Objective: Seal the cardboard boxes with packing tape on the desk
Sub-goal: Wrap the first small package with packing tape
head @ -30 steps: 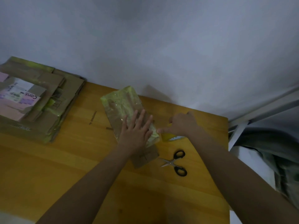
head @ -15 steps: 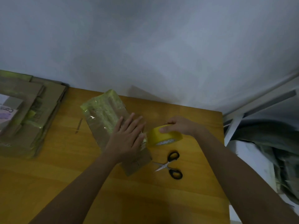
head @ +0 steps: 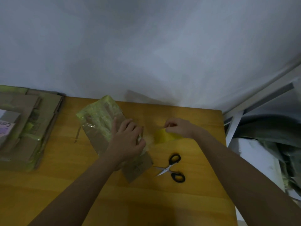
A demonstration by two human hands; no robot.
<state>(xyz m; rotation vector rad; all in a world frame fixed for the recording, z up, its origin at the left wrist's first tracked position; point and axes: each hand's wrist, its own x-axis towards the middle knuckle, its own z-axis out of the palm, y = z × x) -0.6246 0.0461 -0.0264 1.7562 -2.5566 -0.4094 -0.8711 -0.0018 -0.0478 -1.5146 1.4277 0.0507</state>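
A flat cardboard box (head: 104, 128) is seen lying at a slant in the middle of the desk (head: 187, 201), with shiny yellow tape already stuck over its far half. It is pressed down by the left hand (head: 128, 141), whose fingers are bent over the box's right edge. The yellow tape roll (head: 164, 137) is held just to the right of the box by the right hand (head: 179, 128), with finger and thumb pinched together above it. A thin, clear strip seems to be stretched from the roll to the box, but it is too blurry to be sure.

Trouble could come if the strip is pulled too fast or at a slant: it may be twisted, stuck to itself, or laid down with wrinkles. If the left hand is lifted too soon, the light box may be dragged along by the tape.

1 pair of scissors (head: 172, 167) is left open just near of the roll, with the points aimed left, so a wrist could be poked. The right edge of the desk is close to the right arm, and the roll could be dropped off there. A stack of other boxes (head: 24, 128) is kept well apart at the far left. Lots of bare wood is seen on the near side for moving.
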